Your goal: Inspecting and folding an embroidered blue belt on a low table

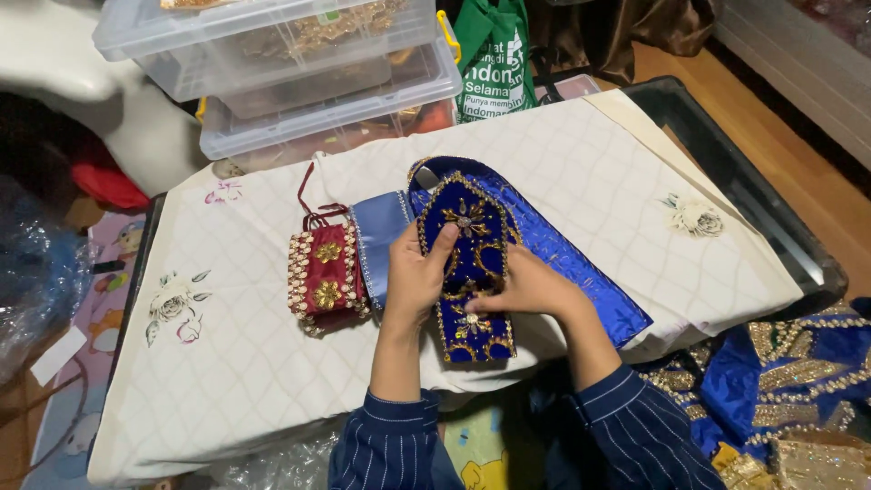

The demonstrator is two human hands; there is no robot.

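Observation:
A dark blue velvet piece [469, 238] with gold trim and jewelled flower ornaments lies on a white quilted cloth [590, 172]. My left hand [413, 277] grips its left edge, thumb pressed on the front. My right hand [529, 289] pinches its right edge lower down. Under it lies a shiny blue fabric strip [581, 268] running to the lower right. A light blue ribbon piece [376, 231] sits just left of my left hand. Further left rests a red beaded pouch [325, 270] with gold flowers and a red cord.
Stacked clear plastic storage boxes [299, 73] stand at the back, beside a green bag [494, 54]. A black tray edge [753, 191] shows under the cloth at right. Blue and gold embroidered garments [789, 390] lie at lower right. Plastic wrap [36, 272] sits at left.

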